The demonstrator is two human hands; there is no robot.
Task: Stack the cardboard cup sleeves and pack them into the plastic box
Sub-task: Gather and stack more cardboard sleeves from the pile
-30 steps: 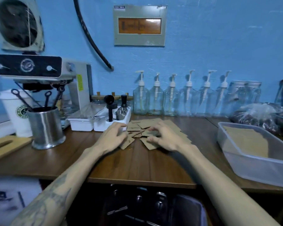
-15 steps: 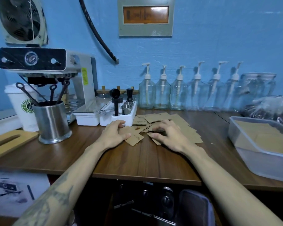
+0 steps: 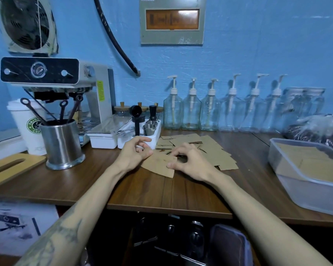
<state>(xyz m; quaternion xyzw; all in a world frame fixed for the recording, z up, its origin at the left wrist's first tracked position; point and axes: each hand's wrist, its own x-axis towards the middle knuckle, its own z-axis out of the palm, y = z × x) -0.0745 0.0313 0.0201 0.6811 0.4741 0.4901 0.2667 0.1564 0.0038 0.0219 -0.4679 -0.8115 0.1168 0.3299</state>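
- Left hand (image 3: 133, 154): I see its thumb and curled fingers pinching the left edge of a flat brown cardboard cup sleeve (image 3: 159, 165).
- Right hand (image 3: 188, 162): its fingers are curled over the same sleeve's right end, thumb on the near edge; it appears to grip it, though the contact is partly hidden.
- The held sleeve lies low over the dark wooden counter (image 3: 161, 191), just in front of the loose pile of brown cardboard sleeves (image 3: 210, 148).
- Translucent plastic box (image 3: 304, 185): far right on the counter, well apart from the pile, with stacked sleeves inside.
- Steel utensil cup (image 3: 62, 144): left, beside a white paper coffee cup (image 3: 28, 125).
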